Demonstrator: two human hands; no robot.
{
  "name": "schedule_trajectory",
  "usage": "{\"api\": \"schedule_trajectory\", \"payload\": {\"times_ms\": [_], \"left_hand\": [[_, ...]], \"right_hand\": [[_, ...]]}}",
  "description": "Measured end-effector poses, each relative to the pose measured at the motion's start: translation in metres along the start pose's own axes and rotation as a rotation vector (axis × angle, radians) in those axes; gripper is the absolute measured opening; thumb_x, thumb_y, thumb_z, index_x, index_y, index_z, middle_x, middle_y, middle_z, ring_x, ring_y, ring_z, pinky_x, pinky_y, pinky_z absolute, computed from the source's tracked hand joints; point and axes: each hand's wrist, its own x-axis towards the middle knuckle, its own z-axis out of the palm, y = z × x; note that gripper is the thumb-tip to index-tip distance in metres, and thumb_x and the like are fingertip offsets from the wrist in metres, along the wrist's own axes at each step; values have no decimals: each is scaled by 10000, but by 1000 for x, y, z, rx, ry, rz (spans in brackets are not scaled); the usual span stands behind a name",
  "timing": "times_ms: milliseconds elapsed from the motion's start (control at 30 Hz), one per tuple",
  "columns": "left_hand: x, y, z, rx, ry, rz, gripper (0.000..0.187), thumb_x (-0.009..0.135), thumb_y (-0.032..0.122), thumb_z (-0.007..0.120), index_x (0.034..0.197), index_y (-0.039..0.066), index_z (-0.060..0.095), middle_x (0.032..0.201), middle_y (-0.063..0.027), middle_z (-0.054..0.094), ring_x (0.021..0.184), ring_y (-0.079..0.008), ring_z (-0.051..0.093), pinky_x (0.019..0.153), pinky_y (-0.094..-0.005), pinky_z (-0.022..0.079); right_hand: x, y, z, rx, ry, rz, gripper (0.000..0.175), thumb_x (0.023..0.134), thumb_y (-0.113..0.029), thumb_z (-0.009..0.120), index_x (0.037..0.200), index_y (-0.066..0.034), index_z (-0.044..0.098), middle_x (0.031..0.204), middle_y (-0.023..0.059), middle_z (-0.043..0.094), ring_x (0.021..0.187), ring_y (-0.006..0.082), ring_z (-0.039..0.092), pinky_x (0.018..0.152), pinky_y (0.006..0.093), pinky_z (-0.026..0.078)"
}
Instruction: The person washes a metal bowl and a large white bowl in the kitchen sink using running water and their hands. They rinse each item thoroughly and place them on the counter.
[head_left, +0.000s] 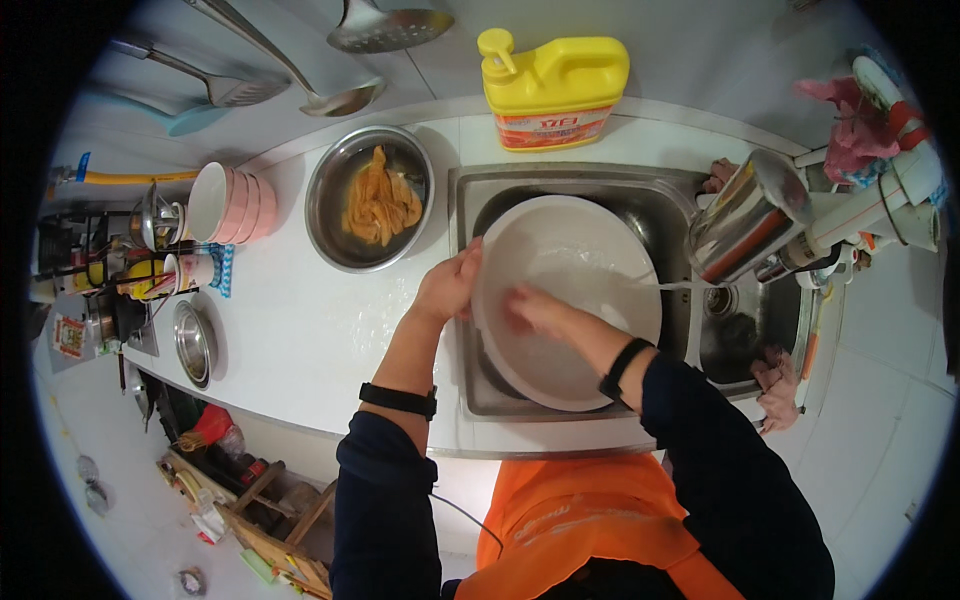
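A large white basin (581, 352) sits tilted in the bigger bowl of a stainless-steel sink (469, 405). My left hand (452, 285) grips the basin's left rim, its fingers partly hidden by the rim. Inside the basin is my right hand (536, 309), blurred by motion, near the left inner wall; its fingertips are indistinct and I see no object in it. A thin stream of water (679, 285) runs in from the right. Wet, shiny patches show on the basin's inner surface.
Left of the sink, a steel bowl (322, 225) holds a soft orange-brown mass in liquid. A yellow detergent jug (555, 94) stands behind. Pink bowls (232, 202) and a smaller steel bowl (196, 345) are farther left. A steel cylinder (750, 217) and white pipe (862, 202) rise at right.
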Motion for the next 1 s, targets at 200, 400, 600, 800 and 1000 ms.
{"api": "schedule_trajectory", "payload": {"times_ms": [200, 400, 600, 800, 1000], "left_hand": [[2, 0, -1, -31, -17, -9, 515, 941, 434, 385, 1381, 176, 461, 1025, -132, 666, 539, -209, 624, 578, -309, 533], [7, -12, 5, 64, 45, 95, 499, 932, 327, 490, 1409, 196, 424, 899, -66, 657, 616, -186, 631, 512, -312, 533], [35, -34, 17, 223, 30, 195, 273, 847, 303, 586, 1030, 119, 671, 856, -72, 677, 598, -193, 642, 540, -344, 539], [14, -23, 27, 240, 297, 371, 473, 941, 445, 377, 1150, 106, 631, 960, -197, 665, 774, -381, 653, 763, -434, 531], [-31, 6, -11, -84, 44, 104, 724, 939, 585, 258, 1116, -13, 627, 963, -259, 647, 723, -362, 669, 736, -401, 546]], "right_hand": [[-25, -40, 61, 406, -138, -337, 486, 1004, -439, 343, 1287, -54, 429, 1207, 60, 498, 1113, 183, 443, 994, 333, 349], [-127, 61, -17, -834, -458, -197, 583, 986, -465, 296, 1417, -74, 315, 1492, 109, 267, 1380, 250, 237, 1127, 361, 196], [-41, 88, -163, -1923, 536, 65, 238, 858, -178, 511, 1019, -45, 625, 1096, 144, 613, 1047, 292, 579, 893, 407, 466], [66, 7, -122, 393, 413, 16, 442, 942, -309, 506, 1284, -30, 489, 1208, 87, 526, 1009, 222, 515, 906, 329, 418], [23, -55, -9, 471, -10, -362, 562, 979, -433, 439, 1366, -27, 400, 1344, 102, 446, 1222, 240, 434, 1045, 340, 318]]}}
